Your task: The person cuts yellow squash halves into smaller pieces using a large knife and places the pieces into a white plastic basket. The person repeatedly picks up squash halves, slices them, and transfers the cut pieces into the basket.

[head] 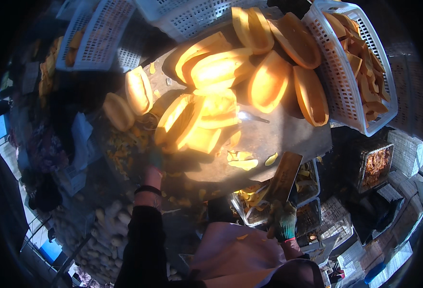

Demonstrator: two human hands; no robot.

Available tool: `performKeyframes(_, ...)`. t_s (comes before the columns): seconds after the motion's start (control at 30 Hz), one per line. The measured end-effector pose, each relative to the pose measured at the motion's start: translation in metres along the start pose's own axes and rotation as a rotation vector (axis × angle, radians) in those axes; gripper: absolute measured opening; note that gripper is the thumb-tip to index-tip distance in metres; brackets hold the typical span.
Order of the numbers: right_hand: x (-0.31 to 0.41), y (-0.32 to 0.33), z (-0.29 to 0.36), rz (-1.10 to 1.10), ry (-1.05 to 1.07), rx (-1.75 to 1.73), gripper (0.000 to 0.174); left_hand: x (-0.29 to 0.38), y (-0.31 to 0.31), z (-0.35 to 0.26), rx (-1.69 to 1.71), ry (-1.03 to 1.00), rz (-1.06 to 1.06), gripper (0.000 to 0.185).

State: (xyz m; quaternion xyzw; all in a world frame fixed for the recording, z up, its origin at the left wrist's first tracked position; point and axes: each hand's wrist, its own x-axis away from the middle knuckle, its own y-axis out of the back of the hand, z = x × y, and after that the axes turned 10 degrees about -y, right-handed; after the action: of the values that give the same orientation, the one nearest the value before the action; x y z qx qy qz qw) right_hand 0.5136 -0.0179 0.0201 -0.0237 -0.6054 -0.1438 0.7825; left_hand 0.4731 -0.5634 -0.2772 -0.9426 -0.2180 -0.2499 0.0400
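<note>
My right hand (282,221), in a soiled glove with a green cuff, grips a broad-bladed cleaver (285,174). Its blade points up past the table's near edge. My left hand (156,158), gloved and in deep shadow, is at the lower end of a hollowed orange squash half (177,124); how its fingers lie is hidden. Cut squash pieces (217,108) rest against that half. Beyond them, several more hollowed halves (271,81) are spread over the wooden table (301,135). A small knife or peeler (256,117) lies near the middle, its blade glaring in sunlight.
A white plastic crate (335,68) of squash chunks stands at right. More crates (193,21) line the far side. Peelings (242,160) lie on the table, others in a bin (251,212) below. Whole squashes (107,234) are heaped lower left. Another person (46,151) is at left.
</note>
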Motion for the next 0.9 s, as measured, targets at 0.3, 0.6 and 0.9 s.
performKeyframes(0.3, 0.003, -0.019, 0.011, 0.039, 0.026, 0.026, 0.02, 0.098, -0.107, -0.036, 0.115, 0.461, -0.226, 0.011)
performKeyframes(0.6, 0.002, -0.033, 0.012, 0.065, 0.054, 0.067, 0.018, 0.092, -0.093, -0.095, -0.074, 0.216, -0.358, 0.013)
performKeyframes(0.9, -0.002, -0.048, 0.011, 0.045, -0.05, 0.19, 0.017, 0.015, -0.063, 0.062, 0.109, -0.138, -0.588, 0.025)
